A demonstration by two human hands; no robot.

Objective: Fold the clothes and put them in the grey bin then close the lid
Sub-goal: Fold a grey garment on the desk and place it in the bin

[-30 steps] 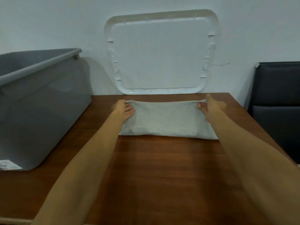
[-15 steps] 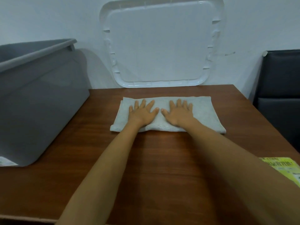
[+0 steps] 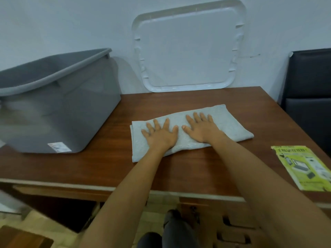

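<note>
Both left hand (image 3: 160, 137) and right hand (image 3: 202, 131) are laid flat, fingers (image 3: 196, 117) spread, on folded cloth (image 3: 231, 126), parted from grey bin (image 3: 62, 113) by bare worktop (image 3: 125, 167).

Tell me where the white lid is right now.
In the head view, the white lid stands on edge at the back of the wooden table, leaning on the wall, right of the grey bin and behind the folded cloth.
</note>
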